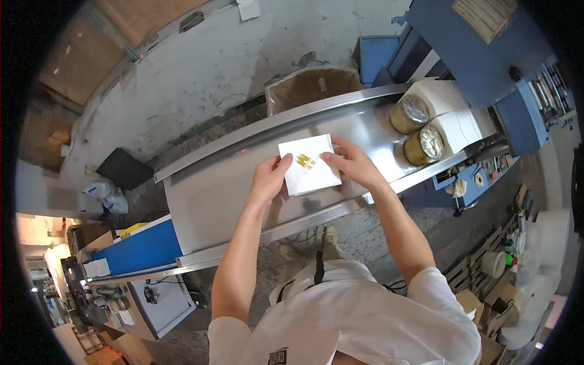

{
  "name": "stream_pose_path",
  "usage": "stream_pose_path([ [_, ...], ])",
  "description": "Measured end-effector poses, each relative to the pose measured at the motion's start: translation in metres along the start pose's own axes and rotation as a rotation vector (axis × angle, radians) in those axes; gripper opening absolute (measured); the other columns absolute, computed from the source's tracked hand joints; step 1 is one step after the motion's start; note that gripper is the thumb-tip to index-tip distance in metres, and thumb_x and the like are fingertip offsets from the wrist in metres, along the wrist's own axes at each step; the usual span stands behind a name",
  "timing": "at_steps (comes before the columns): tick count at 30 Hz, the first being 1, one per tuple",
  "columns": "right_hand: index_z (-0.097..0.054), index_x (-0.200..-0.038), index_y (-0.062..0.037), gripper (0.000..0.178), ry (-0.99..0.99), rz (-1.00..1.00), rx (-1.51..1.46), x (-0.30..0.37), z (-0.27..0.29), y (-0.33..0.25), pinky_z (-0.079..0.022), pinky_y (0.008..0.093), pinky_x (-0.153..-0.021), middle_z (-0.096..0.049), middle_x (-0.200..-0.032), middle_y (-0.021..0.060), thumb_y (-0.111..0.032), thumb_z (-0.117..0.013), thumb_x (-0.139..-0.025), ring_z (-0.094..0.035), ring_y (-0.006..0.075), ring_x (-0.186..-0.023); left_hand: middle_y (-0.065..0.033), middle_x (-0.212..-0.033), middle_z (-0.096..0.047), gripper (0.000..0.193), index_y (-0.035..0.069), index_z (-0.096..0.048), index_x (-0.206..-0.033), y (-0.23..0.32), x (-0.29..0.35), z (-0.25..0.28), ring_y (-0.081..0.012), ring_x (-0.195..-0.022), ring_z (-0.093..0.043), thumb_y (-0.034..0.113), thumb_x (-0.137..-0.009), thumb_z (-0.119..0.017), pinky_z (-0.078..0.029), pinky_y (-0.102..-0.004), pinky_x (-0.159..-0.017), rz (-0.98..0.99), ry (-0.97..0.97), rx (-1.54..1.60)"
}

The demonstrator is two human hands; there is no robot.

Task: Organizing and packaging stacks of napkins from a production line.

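Note:
Above the metal worktop (pixel 213 191) I hold a white square of paper (pixel 310 178) printed with a gold emblem; slightly offset edges suggest more than one layer. My left hand (pixel 271 176) grips its left side, the thumb on top. On the opposite side my right hand (pixel 353 161) grips it too, its thumb pressed on the upper right part. The other fingers of both hands are mostly hidden beneath the paper. Two round, gold-brown cylinders with shiny, crinkled tops stand to the right: a nearer cylinder (pixel 424 146) and a farther cylinder (pixel 409 114).
White stacked blocks or boxes (pixel 453 118) sit beside the cylinders. Raised metal rails (pixel 274 123) border the worktop. A blue belt surface (pixel 139 246) adjoins it at the left. Beyond the far rail stands a carton with a plastic liner (pixel 313 88). Blue machinery (pixel 480 55) rises at the far right.

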State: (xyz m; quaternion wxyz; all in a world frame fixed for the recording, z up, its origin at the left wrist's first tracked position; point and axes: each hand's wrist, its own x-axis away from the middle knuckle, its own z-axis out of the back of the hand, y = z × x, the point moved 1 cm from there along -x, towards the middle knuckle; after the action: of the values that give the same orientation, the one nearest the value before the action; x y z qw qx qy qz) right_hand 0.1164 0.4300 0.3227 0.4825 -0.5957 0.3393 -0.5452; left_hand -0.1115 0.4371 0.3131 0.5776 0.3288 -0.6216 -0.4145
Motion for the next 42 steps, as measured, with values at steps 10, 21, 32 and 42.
stream_pose_path([
  [10, -0.046, -0.136, 0.0014, 0.056, 0.056, -0.022, 0.040, 0.008, -0.005, 0.000, -0.051, 0.0284, -0.067, -0.065, -0.102, 0.0126, -0.024, -0.067, -0.090, -0.063, 0.0166, -0.087, -0.0131, -0.094, -0.070, 0.043, -0.010, -0.062, -0.112, -0.016, -0.007, 0.002, -0.0143, -0.079, -0.064, 0.029, -0.093, -0.063, -0.050, -0.0270, -0.069, -0.058, -0.028, -0.065],
  [21, -0.047, -0.134, 0.0031, 0.056, 0.134, 0.048, 0.156, 0.000, -0.005, 0.019, -0.053, 0.0327, -0.072, -0.063, -0.112, 0.0160, -0.025, -0.066, -0.090, -0.062, 0.0203, -0.095, -0.0101, -0.096, -0.068, 0.056, -0.008, -0.061, -0.110, -0.029, -0.019, 0.008, -0.0140, -0.082, -0.064, 0.042, -0.088, -0.068, -0.050, -0.0274, -0.072, 0.053, 0.013, 0.039],
  [32, -0.041, -0.136, 0.0077, 0.077, 0.213, -0.052, 0.081, -0.003, 0.031, 0.044, -0.052, 0.0320, -0.075, -0.061, -0.113, 0.0204, -0.035, -0.075, -0.083, -0.062, 0.0219, -0.097, -0.0025, -0.085, -0.066, 0.045, 0.001, -0.068, -0.100, -0.028, -0.021, 0.003, -0.0119, -0.076, -0.061, 0.043, -0.085, -0.072, -0.048, -0.0239, -0.072, 0.121, -0.110, 0.223],
  [42, -0.056, -0.125, 0.0063, 0.048, 0.273, 0.137, 0.239, -0.003, 0.082, 0.071, -0.053, 0.0320, -0.080, -0.069, -0.102, 0.0152, -0.019, -0.068, -0.086, -0.066, 0.0211, -0.089, -0.0139, -0.096, -0.070, 0.048, -0.005, -0.057, -0.125, 0.000, -0.002, -0.083, -0.0189, -0.085, -0.067, 0.025, -0.089, -0.067, -0.051, -0.0287, -0.077, -0.333, -0.152, -0.103],
])
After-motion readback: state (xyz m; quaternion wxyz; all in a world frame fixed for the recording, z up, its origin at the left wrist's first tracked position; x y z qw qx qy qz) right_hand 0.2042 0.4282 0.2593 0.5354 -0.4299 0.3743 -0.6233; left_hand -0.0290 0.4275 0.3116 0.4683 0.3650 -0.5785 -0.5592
